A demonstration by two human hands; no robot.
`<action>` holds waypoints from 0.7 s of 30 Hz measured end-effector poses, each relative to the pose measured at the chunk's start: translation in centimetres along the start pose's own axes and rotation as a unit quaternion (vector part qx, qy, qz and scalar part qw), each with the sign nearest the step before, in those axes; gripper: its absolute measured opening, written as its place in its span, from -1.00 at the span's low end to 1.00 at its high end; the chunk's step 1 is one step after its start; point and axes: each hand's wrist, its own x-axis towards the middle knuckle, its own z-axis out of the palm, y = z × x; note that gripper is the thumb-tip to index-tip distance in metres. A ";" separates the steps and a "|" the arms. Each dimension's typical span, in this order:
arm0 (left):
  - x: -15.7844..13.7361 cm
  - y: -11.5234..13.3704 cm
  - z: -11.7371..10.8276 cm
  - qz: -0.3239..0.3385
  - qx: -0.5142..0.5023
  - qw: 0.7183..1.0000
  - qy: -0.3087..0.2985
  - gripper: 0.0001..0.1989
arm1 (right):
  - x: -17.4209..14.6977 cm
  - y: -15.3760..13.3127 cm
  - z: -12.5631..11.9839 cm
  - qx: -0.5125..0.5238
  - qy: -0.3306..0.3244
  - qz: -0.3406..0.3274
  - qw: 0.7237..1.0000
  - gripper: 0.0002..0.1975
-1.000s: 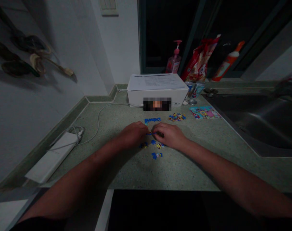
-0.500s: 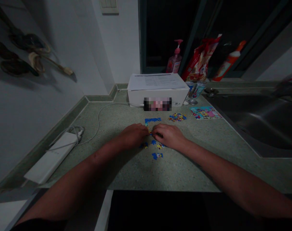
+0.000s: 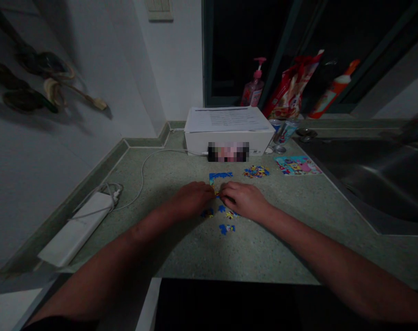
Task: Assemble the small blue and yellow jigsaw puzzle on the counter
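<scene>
My left hand (image 3: 197, 197) and my right hand (image 3: 243, 198) meet fingertip to fingertip over the counter, both closed in a pinch. Between them shows a small bit of a jigsaw puzzle piece (image 3: 217, 195), blue with orange; the fingers cover most of it. Just beyond lies a joined blue corner of the puzzle (image 3: 220, 175). Nearer to me are loose pieces: a blue one (image 3: 221, 208), a yellow one (image 3: 230, 214) partly by my right hand, a dark one (image 3: 208, 213) beside my left hand, and a blue-and-white joined bit (image 3: 226, 228).
A heap of puzzle pieces (image 3: 256, 171) and a colourful picture card (image 3: 297, 166) lie to the right, before the sink (image 3: 350, 193). A white box (image 3: 229, 126) with a phone (image 3: 228, 152) against it stands behind. A cable runs left to a white power strip (image 3: 79, 230).
The whole view has shifted slightly, with the scene a little lower and to the right. Both hands stay together at the same spot by the puzzle corner.
</scene>
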 end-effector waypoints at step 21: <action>0.1 -0.2 0.8 0.018 -0.010 1.000 -0.017 -0.72 | 0.3 0.3 -0.5 0.072 -0.014 0.014 0.997 -0.82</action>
